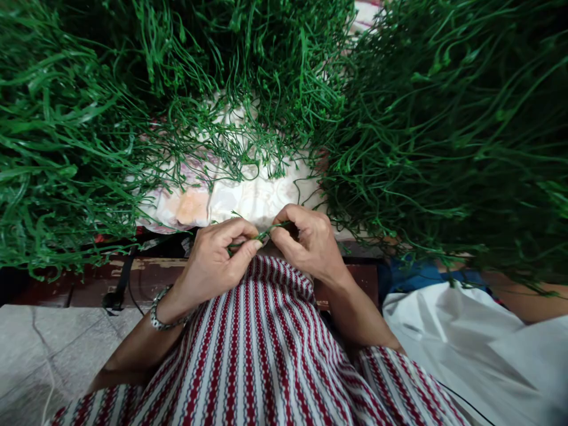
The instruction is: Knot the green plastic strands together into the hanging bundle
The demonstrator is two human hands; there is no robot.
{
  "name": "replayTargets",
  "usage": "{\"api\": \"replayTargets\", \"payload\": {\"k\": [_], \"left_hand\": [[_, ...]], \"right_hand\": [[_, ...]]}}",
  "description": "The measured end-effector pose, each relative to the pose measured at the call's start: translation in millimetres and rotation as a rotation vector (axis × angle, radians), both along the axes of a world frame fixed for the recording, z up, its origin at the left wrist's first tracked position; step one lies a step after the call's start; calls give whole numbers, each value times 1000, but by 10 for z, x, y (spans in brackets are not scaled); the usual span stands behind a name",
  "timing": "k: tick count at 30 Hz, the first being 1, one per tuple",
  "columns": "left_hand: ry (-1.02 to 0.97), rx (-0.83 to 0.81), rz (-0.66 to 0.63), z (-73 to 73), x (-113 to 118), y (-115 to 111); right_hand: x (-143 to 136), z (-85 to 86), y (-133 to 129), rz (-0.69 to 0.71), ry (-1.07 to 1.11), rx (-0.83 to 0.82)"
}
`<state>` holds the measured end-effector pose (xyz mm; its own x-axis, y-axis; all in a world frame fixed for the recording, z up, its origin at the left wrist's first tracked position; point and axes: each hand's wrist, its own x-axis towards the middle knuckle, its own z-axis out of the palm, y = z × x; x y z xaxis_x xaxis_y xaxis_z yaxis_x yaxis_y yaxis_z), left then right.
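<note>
Close together above the striped cloth on my lap, my left hand (224,254) and my right hand (308,242) both pinch a thin green plant stem (265,234) between thumb and fingers. The short stretch of stem between the fingertips is visible; the rest is mostly hidden by the fingers. One small branched tip sticks up behind my left hand. Beyond the hands, loose green stems (270,157) with little forked ends lie scattered on a pale printed sheet (284,192).
Large heaps of similar green stems rise at the left (66,136) and the right (444,136). A worn brown wooden edge (155,272) runs along the table's front. White fabric (461,337) lies at the lower right. Pale floor tiles (75,337) show at the lower left.
</note>
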<state>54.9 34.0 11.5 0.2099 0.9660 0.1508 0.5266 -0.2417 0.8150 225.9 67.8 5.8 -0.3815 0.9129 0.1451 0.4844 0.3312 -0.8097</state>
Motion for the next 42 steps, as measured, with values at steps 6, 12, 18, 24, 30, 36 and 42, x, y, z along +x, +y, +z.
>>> {"api": "replayTargets", "payload": {"k": [6, 12, 18, 24, 30, 36, 42], "left_hand": [[-175, 14, 15, -50, -1, 37], [-249, -66, 15, 8, -46, 49], [-135, 46, 11, 7, -63, 39], [-113, 109, 46, 52, -166, 40], [-91, 145, 91, 115, -261, 53], [-21, 202, 25, 113, -183, 33], [-11, 315, -31, 27, -144, -26]], "right_hand": [[62, -40, 28, 187, 384, -330], [165, 1, 134, 420, 239, -269], [179, 82, 185, 444, -164, 24], [127, 121, 53, 247, -431, 302], [251, 235, -3, 246, -271, 253], [158, 382, 35, 212, 120, 402], [-99, 52, 91, 376, 111, 294]]}}
